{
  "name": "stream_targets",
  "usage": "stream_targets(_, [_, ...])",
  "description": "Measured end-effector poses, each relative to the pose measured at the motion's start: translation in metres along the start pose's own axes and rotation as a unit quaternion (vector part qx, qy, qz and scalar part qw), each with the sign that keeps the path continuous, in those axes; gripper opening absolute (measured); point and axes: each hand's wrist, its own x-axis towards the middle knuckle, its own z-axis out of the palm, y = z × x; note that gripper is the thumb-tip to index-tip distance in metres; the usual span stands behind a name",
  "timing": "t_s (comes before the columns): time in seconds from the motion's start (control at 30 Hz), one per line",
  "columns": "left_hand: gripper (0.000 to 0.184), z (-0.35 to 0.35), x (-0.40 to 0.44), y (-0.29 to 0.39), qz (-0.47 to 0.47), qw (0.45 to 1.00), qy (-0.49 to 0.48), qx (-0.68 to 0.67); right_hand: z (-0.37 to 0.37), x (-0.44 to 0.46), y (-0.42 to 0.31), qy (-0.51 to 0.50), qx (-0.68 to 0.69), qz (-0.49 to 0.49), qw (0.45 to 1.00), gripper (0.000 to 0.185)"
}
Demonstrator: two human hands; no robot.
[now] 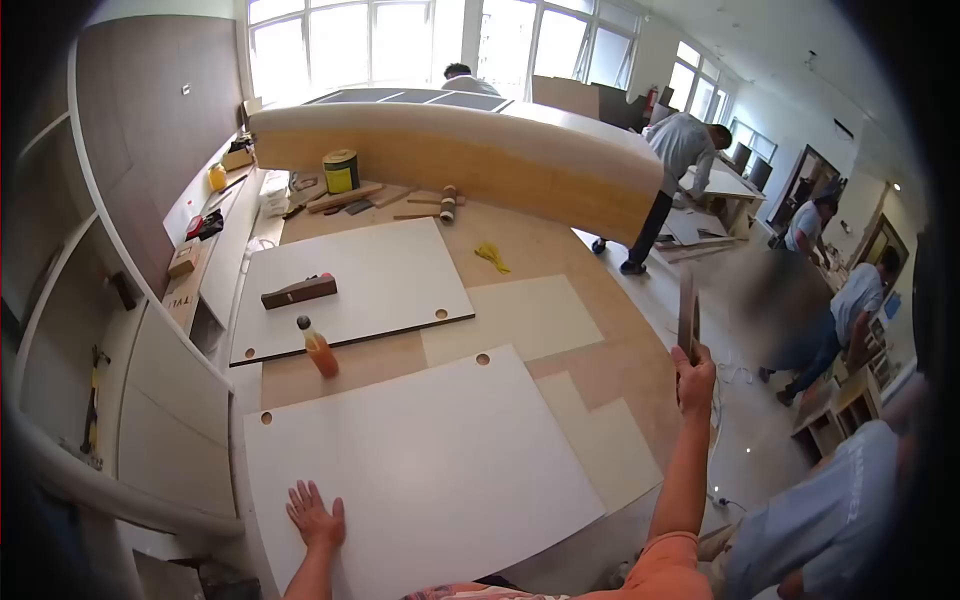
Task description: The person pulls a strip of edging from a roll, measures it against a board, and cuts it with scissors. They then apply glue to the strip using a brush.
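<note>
White panel point(420, 460) with round recesses

Bright window glare, dark curved edges

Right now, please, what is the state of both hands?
Left hand: open, palm down on the nearer white board.
Right hand: closed around a thin flat piece, raised.

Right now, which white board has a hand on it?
The near board: the left hand rests there, fingers spread. The far board has a brown block on it instead.
</note>
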Motion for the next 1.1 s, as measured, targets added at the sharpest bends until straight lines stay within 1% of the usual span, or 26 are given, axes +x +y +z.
stream_targets(0.07, [0.081, 0.002, 0.001, 0.013, 0.004, 1.000, -0.003, -0.002, 0.014, -0.026, -0.014, 0.022, -0.051, -0.078, 0.995, 0.022])
stream_targets(0.1, [0.080, 0.004, 0.010, 0.010, 0.020, 0.999, 0.022, -0.042, 0.029, -0.069, -0.059, 0.020, -0.065, -0.169, 0.983, 0.024])
stream_targets(0.17, [0.079, -0.009, 0.001, -0.004, 0.024, 0.998, 0.022, -0.045, 0.060, -0.135, -0.089, -0.008, -0.094, -0.255, 0.962, 0.028])
stream_targets(0.23, [0.074, 0.000, 0.000, -0.021, 0.064, 0.993, 0.057, -0.081, 0.087, -0.191, -0.104, -0.031, -0.179, -0.328, 0.927, 0.035])
stream_targets(0.27, [0.072, 0.004, 0.002, -0.030, 0.086, 0.990, 0.035, -0.107, 0.101, -0.221, -0.110, -0.060, -0.198, -0.320, 0.924, 0.042])
stream_targets(0.3, [0.071, 0.005, 0.008, -0.040, 0.109, 0.985, 0.014, -0.133, 0.118, -0.246, -0.111, -0.071, -0.218, -0.368, 0.901, 0.047])
stream_targets(0.33, [0.073, 0.003, 0.015, -0.051, 0.133, 0.943, -0.065, -0.299, 0.136, -0.274, -0.109, -0.092, -0.220, -0.389, 0.890, 0.050])
stream_targets(0.37, [0.075, -0.001, 0.019, -0.057, 0.149, 0.865, -0.144, -0.457, 0.152, -0.299, -0.105, -0.116, -0.223, -0.391, 0.885, 0.051])
stream_targets(0.4, [0.077, -0.005, 0.021, -0.061, 0.156, 0.754, -0.216, -0.600, 0.167, -0.323, -0.101, -0.147, -0.258, -0.399, 0.868, 0.052])
stream_targets(0.43, [0.078, -0.024, 0.013, -0.059, 0.120, 0.670, -0.268, -0.682, 0.183, -0.347, -0.095, -0.180, -0.273, -0.402, 0.855, 0.051])
stream_targets(0.5, [0.082, -0.073, -0.010, -0.056, 0.046, 0.473, -0.354, -0.806, 0.210, -0.392, -0.081, -0.243, -0.298, -0.413, 0.825, 0.051])
stream_targets(0.53, [0.082, -0.078, -0.009, -0.063, 0.055, 0.413, -0.377, -0.827, 0.221, -0.411, -0.068, -0.290, -0.309, -0.405, 0.810, 0.051])
stream_targets(0.57, [0.082, -0.081, -0.005, -0.070, 0.065, 0.353, -0.399, -0.844, 0.231, -0.428, -0.058, -0.330, -0.309, -0.419, 0.787, 0.049])
stream_targets(0.6, [0.082, -0.083, -0.004, -0.075, 0.077, 0.291, -0.420, -0.856, 0.240, -0.444, -0.047, -0.380, -0.319, -0.403, 0.769, 0.049])
stream_targets(0.63, [0.080, -0.089, -0.005, -0.082, 0.066, 0.316, -0.395, -0.860, 0.249, -0.458, -0.031, -0.433, -0.329, -0.390, 0.743, 0.050])
stream_targets(0.7, [0.078, -0.100, -0.007, -0.099, 0.042, 0.360, -0.341, -0.868, 0.259, -0.485, -0.006, -0.481, -0.331, -0.387, 0.713, 0.051])
stream_targets(0.73, [0.065, -0.093, -0.007, -0.109, 0.026, 0.436, -0.311, -0.844, 0.264, -0.493, 0.009, -0.504, -0.321, -0.386, 0.703, 0.051])
stream_targets(0.8, [0.050, -0.050, 0.000, -0.142, 0.012, 0.501, -0.319, -0.804, 0.269, -0.505, 0.023, -0.553, -0.315, -0.373, 0.675, 0.052])
stream_targets(0.83, [0.045, -0.037, 0.003, -0.150, 0.004, 0.535, -0.319, -0.782, 0.271, -0.511, 0.036, -0.557, -0.312, -0.377, 0.671, 0.053])
stream_targets(0.9, [0.039, -0.049, -0.017, -0.152, -0.044, 0.573, -0.276, -0.771, 0.273, -0.519, 0.042, -0.589, -0.294, -0.348, 0.667, 0.053])
stream_targets(0.93, [0.037, -0.053, -0.024, -0.155, -0.069, 0.592, -0.256, -0.761, 0.277, -0.517, 0.046, -0.589, -0.294, -0.349, 0.667, 0.053])
stream_targets(1.0, [0.033, 0.000, 0.014, -0.181, -0.042, 0.629, -0.217, -0.746, 0.278, -0.527, 0.057, -0.592, -0.292, -0.338, 0.671, 0.052])
stream_targets(1.03, [0.032, 0.019, 0.024, -0.192, -0.029, 0.644, -0.202, -0.737, 0.279, -0.532, 0.061, -0.580, -0.288, -0.337, 0.683, 0.053])
stream_targets(1.07, [0.031, 0.012, 0.019, -0.193, -0.049, 0.655, -0.206, -0.726, 0.280, -0.534, 0.064, -0.566, -0.288, -0.336, 0.696, 0.053])
stream_targets(1.1, [0.030, -0.010, 0.012, -0.186, -0.067, 0.662, -0.211, -0.716, 0.279, -0.535, 0.066, -0.551, -0.291, -0.337, 0.706, 0.053])
